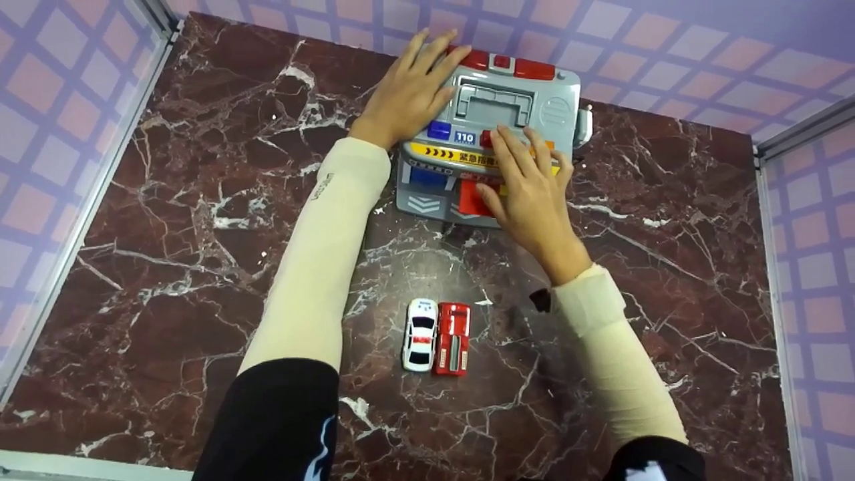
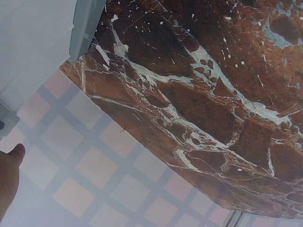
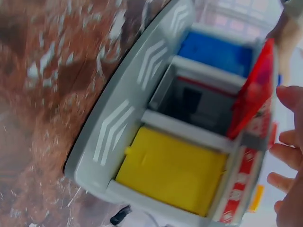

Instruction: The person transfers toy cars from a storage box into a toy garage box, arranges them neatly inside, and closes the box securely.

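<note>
A grey toy garage (image 1: 558, 110) stands at the back of the marbled surface, by the patterned wall. My left hand (image 1: 407, 93) rests on its top left side, fingers extended. Over the front buttons lies my right hand (image 1: 531, 194), its fingers at the red button (image 1: 487, 138) and the thumb lower down. In the right wrist view the red door (image 3: 255, 90) is swung up from the middle bay, which looks bare inside. The blue door (image 3: 215, 52) and yellow door (image 3: 173, 170) are closed. A blue button (image 1: 439, 129) sits left of the red one.
A white toy car (image 1: 421, 310) and a red toy car (image 1: 454, 321) stand side by side in front of the garage. Patterned wall panels with metal edges (image 1: 795, 130) enclose the marbled surface (image 1: 200, 294). A small black piece (image 3: 120, 215) lies beside the garage.
</note>
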The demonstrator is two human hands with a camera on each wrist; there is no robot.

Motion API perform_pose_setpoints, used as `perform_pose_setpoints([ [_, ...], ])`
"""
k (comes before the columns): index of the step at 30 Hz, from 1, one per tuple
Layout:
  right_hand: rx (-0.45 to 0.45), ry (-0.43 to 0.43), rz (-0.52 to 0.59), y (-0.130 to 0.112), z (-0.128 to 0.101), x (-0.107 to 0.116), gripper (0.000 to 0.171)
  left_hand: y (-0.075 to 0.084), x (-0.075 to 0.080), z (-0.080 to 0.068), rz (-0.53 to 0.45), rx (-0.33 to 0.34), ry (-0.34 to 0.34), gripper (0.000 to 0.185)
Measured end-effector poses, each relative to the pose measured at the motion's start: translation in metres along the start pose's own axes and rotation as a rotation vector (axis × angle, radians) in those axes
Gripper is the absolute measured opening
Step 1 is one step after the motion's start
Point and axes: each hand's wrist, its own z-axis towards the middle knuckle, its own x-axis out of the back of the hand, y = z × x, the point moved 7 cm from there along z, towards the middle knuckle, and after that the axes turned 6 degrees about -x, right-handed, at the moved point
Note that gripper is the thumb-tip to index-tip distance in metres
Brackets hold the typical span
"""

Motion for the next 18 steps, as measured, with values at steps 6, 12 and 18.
perform_pose_setpoints([
  [6, -0.024, 0.155, 0.201, -0.022, -0.032, 0.033, 0.03, -0.001, -0.001, -0.002, -0.016, 0.013, -0.014, 0.053],
  [12, -0.201, -0.163, 0.231, -0.039, -0.091, 0.018, 0.026, -0.001, -0.001, -0.001, -0.013, 0.012, -0.023, 0.054],
  [18, -0.375, -0.425, 0.091, -0.056, -0.149, 0.005, 0.049, -0.001, -0.002, 0.0, -0.021, 0.005, -0.01, 0.054],
])
